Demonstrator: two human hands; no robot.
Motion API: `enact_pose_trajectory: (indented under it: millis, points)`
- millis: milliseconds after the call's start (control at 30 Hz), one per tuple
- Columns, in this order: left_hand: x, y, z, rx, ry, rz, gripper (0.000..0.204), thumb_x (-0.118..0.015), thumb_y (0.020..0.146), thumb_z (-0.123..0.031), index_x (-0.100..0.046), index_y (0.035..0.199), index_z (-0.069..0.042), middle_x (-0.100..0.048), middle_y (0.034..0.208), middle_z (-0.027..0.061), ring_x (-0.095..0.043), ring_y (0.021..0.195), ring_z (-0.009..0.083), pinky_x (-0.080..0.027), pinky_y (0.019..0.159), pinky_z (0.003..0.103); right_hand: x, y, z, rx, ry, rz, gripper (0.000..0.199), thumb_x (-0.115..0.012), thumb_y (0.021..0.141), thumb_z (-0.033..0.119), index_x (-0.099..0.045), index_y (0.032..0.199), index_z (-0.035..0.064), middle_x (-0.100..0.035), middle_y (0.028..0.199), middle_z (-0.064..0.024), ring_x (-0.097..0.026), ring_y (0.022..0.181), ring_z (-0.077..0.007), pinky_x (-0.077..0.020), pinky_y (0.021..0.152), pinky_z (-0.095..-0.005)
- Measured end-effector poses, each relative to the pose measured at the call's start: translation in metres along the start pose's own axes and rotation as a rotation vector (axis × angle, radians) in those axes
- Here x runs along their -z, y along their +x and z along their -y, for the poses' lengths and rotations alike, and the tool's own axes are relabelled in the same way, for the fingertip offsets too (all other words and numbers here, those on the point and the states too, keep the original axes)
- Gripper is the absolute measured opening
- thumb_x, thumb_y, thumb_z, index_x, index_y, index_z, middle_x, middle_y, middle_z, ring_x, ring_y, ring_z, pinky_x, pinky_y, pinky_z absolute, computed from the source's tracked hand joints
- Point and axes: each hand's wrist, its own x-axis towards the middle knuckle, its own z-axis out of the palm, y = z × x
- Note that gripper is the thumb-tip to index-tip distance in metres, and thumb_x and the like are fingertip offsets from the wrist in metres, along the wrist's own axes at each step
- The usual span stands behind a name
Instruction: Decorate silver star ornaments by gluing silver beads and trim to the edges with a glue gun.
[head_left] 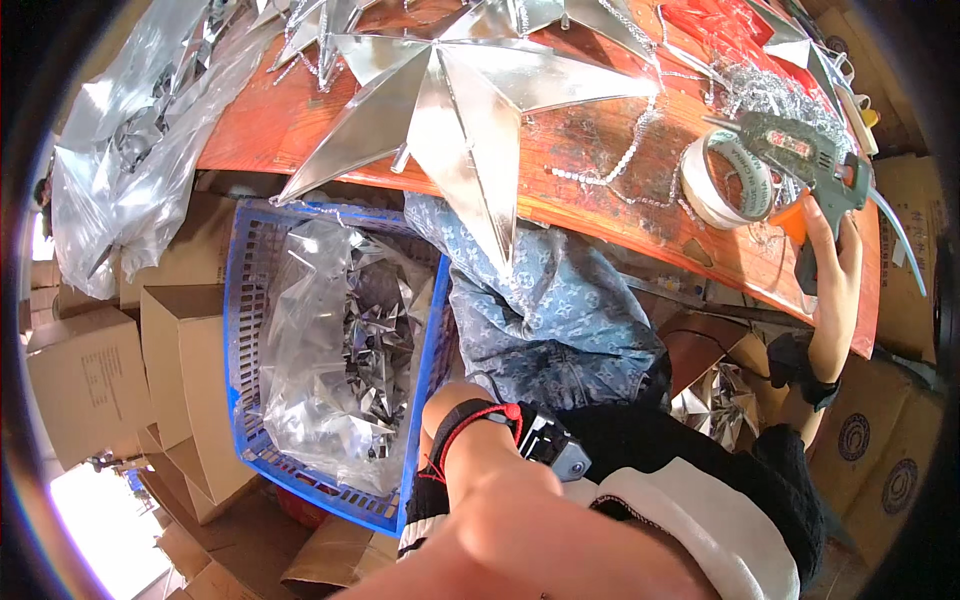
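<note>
My right hand (838,265) is closed round the handle of a grey-green hot glue gun (828,165) with an orange trigger, at the table's right side. A pale glue stick (900,240) sticks out of its back, and its nozzle points left, over a white tape roll (704,195). My left hand (452,402) is low beside the blue basket, its fingers hidden behind the wrist, which carries a red-and-black band. A large silver folded star (465,110) lies on the table, one point hanging over the near edge.
On the orange table (590,205) lie silver bead strings (600,178) and red packaging (720,35). A blue plastic basket (238,345) holds bagged silver pieces. Another clear bag (130,180) hangs at the left. Cardboard boxes (95,375) stand around, and patterned blue cloth (560,330) covers my lap.
</note>
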Motion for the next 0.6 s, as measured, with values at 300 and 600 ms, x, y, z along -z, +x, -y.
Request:
enact_pose_trajectory:
  millis: [300,600]
  points:
    - [-0.006,-0.002,0.005,0.022,-0.020,0.041,0.013,-0.049,0.084,-0.021,-0.051,0.080,-0.009,-0.056,0.087,0.0050,-0.047,0.088,0.0180,-0.043,0.064,0.035,-0.004,0.019,-0.014,0.087,-0.083,0.248,0.030,-0.059,0.086,0.024,-0.059,0.102,-0.0018,-0.057,0.080,0.0004,-0.051,0.073,-0.0039,-0.0386,0.063,-0.0173]
    - [-0.004,0.002,0.004,0.057,0.013,0.027,0.014,-0.049,0.084,-0.020,-0.051,0.075,-0.010,-0.055,0.083,0.0038,-0.046,0.085,0.0168,-0.042,0.063,0.035,-0.011,0.021,-0.022,0.242,-0.286,0.047,0.018,-0.055,0.087,0.014,-0.057,0.096,-0.0012,-0.055,0.082,-0.0060,-0.050,0.073,-0.0078,-0.0395,0.064,-0.0206]
